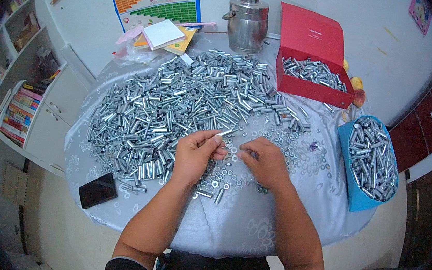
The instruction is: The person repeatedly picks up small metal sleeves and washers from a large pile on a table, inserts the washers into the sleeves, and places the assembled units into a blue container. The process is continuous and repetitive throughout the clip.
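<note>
My left hand pinches a short silvery metal tube between thumb and forefinger, its free end pointing right. A little to the right, my right hand has its fingers curled and thumb drawn in; whatever its fingertips hold, if anything, is too small to make out. Between and below the hands lie loose metal washers and a few tubes, one of them standing apart as a single tube. A wide heap of metal tubes mixed with washers covers the table beyond and left of my hands.
The round table wears a silvery patterned cloth. A red box of tubes stands at the back right, a blue container full of tubes at the right edge. A metal pot, stacked notebooks and a black phone sit around the heap.
</note>
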A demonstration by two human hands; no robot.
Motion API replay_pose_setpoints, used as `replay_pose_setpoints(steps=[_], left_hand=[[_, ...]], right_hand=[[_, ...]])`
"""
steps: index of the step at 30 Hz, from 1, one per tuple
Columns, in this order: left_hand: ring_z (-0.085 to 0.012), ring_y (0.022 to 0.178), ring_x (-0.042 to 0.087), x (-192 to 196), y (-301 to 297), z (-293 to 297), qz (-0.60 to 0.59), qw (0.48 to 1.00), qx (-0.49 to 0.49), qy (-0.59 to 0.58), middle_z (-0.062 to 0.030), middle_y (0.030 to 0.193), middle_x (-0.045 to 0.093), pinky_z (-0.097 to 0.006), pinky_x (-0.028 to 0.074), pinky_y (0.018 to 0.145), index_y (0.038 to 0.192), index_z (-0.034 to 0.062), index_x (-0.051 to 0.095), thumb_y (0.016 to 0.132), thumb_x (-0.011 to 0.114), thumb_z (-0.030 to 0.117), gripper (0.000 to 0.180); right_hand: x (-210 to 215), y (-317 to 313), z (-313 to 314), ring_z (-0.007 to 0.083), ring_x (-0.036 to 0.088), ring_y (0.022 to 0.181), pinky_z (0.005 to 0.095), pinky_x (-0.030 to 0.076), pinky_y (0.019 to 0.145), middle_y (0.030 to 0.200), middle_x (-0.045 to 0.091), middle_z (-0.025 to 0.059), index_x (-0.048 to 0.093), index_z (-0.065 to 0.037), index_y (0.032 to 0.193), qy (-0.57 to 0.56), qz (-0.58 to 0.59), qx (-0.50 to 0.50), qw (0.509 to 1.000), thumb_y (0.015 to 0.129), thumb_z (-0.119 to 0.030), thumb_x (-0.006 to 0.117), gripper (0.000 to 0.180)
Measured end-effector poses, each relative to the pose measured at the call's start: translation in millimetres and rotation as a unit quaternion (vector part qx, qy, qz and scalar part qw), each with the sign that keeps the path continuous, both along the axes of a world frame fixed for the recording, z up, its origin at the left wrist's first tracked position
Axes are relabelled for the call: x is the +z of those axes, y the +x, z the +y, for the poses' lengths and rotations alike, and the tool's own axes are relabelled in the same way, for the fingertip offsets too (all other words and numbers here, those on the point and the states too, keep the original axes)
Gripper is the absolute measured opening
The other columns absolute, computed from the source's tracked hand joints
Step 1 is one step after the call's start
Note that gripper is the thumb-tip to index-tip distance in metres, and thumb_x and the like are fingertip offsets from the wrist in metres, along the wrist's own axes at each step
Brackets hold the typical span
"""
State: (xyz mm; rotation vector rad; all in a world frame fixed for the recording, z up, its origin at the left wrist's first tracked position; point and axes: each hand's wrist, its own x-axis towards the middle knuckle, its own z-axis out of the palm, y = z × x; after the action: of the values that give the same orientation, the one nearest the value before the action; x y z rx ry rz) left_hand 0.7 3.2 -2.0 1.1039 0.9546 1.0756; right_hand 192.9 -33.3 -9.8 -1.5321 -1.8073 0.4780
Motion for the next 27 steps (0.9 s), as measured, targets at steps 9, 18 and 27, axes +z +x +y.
replay_pose_setpoints(steps=[9, 18, 27], left_hand=[[-0.0191, 0.081, 0.069, -1.0, 2.4, 1.0, -0.025, 1.0, 0.01, -0.014, -0.0166, 0.098, 0.068, -0.026, 0.057, 0.07, 0.116, -0.0074, 0.06, 0.094, 0.057, 0.009, 0.027], [-0.0199, 0.081, 0.069, 2.0, 2.7, -1.9, -0.069, 0.995, -0.027, -0.066, -0.0167, 0.097, 0.069, -0.028, 0.058, 0.071, 0.114, -0.0066, 0.061, 0.094, 0.057, 0.01, 0.026], [-0.0217, 0.08, 0.07, 0.3, 0.6, -3.2, -0.116, 0.986, -0.071, -0.099, -0.0157, 0.093, 0.069, -0.03, 0.059, 0.07, 0.112, -0.0057, 0.061, 0.094, 0.057, 0.012, 0.025]], right_hand=[[-5.3, -8.9, -1.0, 0.0318, 0.061, 0.084, 0.0404, 0.049, 0.076, 0.088, 0.064, 0.0121, 0.067, -0.007, 0.091, -0.03, -0.054, 0.017, 0.998, 0.08, -0.02, 0.071, 0.017], [12.2, -6.0, 1.4, 0.0083, 0.056, 0.066, 0.023, 0.046, 0.059, 0.078, 0.062, 0.0016, 0.063, -0.001, 0.094, -0.077, 0.463, -0.019, 0.883, 0.087, -0.007, 0.065, 0.009], [8.4, -7.9, 2.0, 0.0108, 0.058, 0.068, 0.0238, 0.048, 0.063, 0.081, 0.064, 0.0046, 0.062, 0.001, 0.1, -0.103, 0.506, -0.015, 0.856, 0.089, -0.007, 0.061, 0.014]])
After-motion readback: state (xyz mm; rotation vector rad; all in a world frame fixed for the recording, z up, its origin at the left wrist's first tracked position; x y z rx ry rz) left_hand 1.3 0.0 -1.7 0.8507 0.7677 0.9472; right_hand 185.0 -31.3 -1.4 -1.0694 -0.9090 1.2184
